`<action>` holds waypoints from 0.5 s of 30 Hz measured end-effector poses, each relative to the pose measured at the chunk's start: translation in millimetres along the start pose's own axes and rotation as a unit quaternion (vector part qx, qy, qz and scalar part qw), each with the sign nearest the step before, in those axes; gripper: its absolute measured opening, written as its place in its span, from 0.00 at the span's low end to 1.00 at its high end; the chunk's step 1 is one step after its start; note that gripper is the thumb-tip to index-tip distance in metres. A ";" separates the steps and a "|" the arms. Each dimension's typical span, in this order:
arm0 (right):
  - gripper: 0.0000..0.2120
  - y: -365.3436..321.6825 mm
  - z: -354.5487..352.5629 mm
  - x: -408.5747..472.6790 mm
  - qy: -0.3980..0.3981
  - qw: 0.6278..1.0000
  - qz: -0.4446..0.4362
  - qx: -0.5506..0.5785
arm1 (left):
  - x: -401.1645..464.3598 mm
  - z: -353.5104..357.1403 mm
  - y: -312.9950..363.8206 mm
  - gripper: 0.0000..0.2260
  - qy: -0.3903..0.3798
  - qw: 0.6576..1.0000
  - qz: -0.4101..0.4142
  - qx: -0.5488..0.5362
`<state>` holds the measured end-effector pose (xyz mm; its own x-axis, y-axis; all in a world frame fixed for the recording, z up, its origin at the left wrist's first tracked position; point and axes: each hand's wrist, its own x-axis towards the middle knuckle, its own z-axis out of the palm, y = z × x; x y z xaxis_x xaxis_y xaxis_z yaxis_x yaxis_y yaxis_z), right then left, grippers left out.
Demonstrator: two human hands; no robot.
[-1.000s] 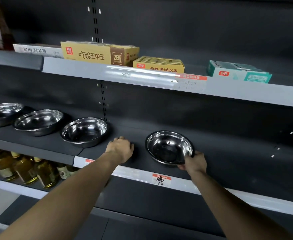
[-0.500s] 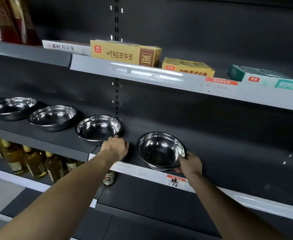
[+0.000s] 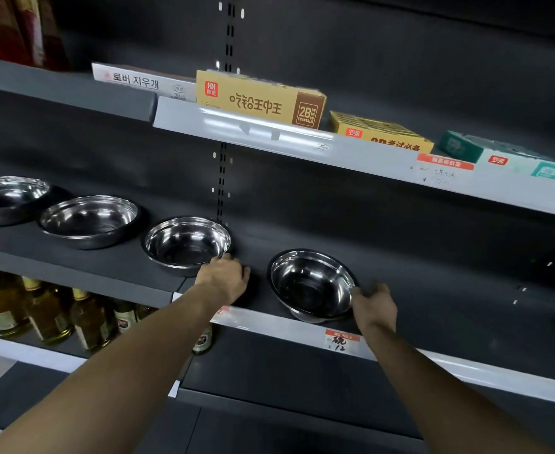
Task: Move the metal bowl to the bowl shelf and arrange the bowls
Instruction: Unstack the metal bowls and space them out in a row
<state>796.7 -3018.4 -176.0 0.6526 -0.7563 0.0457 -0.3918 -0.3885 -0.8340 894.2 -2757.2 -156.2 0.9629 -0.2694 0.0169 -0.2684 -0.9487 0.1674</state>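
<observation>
Several shiny metal bowls stand in a row on the dark bowl shelf (image 3: 433, 290). The rightmost metal bowl (image 3: 312, 285) sits near the shelf's front edge, slightly tilted. My right hand (image 3: 373, 304) is at its right rim, motion-blurred, with the thumb on the rim. My left hand (image 3: 223, 278) rests on the shelf with curled fingers, its thumb side touching the front right rim of the third bowl (image 3: 187, 244). Further left stand a second bowl (image 3: 89, 221) and a far-left bowl (image 3: 7, 198), cut off by the frame edge.
The shelf above carries flat boxes: a yellow eraser box (image 3: 256, 99), a white box (image 3: 138, 81) and a green box (image 3: 512, 158). Oil bottles (image 3: 47, 312) stand on the lower shelf at left. A price tag (image 3: 341, 342) hangs below the rightmost bowl.
My left hand has moved left along the shelf from between the bowls to the third bowl's rim. My right hand stays at the rightmost bowl's rim, now blurred. The view has shifted.
</observation>
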 end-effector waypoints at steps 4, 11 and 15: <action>0.13 -27.6 9.3 -4.4 0.012 0.999 -0.019 0.043 | 1.1 -8.1 -18.2 0.20 0.041 0.999 0.024 -0.005; 0.16 -84.6 65.7 -36.0 -0.070 0.987 -0.061 0.129 | 0.6 -26.8 -61.1 0.20 0.057 0.998 0.019 0.003; 0.15 -107.1 108.3 -57.8 -0.142 0.977 -0.066 0.147 | -3.6 -32.3 -95.2 0.22 0.051 0.998 -0.013 0.017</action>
<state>871.1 -2876.1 -148.8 0.8545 -0.5176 0.0441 -0.1160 -0.2729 -0.9550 917.3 -2660.5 -140.3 0.9671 -0.2280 0.1129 -0.2422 -0.9608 0.1348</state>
